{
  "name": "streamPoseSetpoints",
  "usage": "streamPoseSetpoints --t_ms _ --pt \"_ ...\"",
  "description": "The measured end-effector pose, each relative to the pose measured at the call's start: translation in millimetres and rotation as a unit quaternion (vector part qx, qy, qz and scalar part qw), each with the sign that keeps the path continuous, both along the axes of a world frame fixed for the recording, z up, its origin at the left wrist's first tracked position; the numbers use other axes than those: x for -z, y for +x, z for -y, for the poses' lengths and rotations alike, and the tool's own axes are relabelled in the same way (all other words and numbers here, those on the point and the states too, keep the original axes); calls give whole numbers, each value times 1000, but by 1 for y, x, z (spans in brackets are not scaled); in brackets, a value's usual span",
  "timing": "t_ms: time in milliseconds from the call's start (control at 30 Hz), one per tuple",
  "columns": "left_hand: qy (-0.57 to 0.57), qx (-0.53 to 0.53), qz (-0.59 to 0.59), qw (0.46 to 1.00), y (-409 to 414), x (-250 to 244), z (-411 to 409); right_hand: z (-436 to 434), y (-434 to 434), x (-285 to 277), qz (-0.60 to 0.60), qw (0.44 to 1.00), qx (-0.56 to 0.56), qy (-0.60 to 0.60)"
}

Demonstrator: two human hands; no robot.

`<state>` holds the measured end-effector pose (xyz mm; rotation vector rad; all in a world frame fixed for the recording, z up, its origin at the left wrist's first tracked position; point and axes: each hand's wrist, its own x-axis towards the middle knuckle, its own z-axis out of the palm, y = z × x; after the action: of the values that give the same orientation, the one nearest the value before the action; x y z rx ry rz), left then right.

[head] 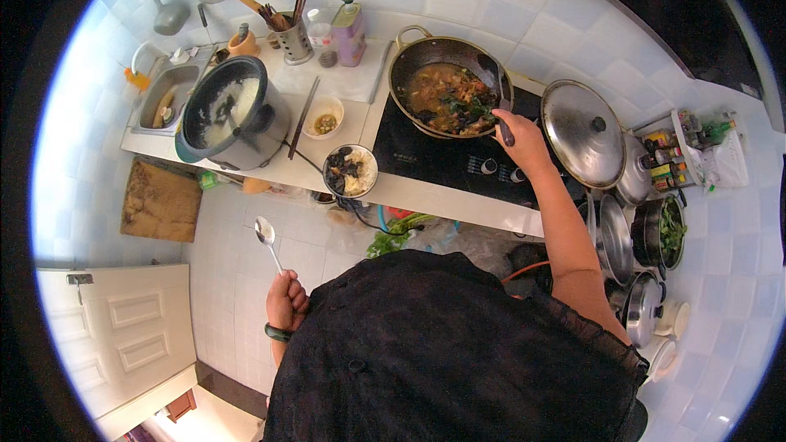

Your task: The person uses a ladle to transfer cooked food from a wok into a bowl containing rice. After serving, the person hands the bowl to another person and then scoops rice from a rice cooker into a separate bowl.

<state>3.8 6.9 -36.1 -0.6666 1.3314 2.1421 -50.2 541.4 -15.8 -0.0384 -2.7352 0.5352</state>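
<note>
My right hand (521,144) grips the dark handle of a metal spatula (503,102), whose blade rests inside a two-handled wok (402,101) of brothy stew with greens. The wok sits on a black cooktop (417,162). Low at the left, my left hand (287,299) holds a metal spoon (266,232) upright above the floor. A bowl of rice and dark pieces (351,172) stands at the counter's front edge, left of the cooktop. Behind it is a small white bowl (323,117) with some sauce, with a pair of chopsticks (303,118) lying alongside.
An open rice cooker (236,113) with rice stands beside the sink (174,98). A large wok lid (583,133) leans right of the cooktop, near several pots and a seasoning rack (686,147). A utensil holder (296,46) and bottles stand at the back. A wooden board (161,201) leans below.
</note>
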Motion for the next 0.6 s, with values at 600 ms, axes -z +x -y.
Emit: streamPoseSetpoints --t_ms 600 --pt "-2 7 -13 1000 -2 -2 -6 30 -18 -5 -36 918 40 -393"
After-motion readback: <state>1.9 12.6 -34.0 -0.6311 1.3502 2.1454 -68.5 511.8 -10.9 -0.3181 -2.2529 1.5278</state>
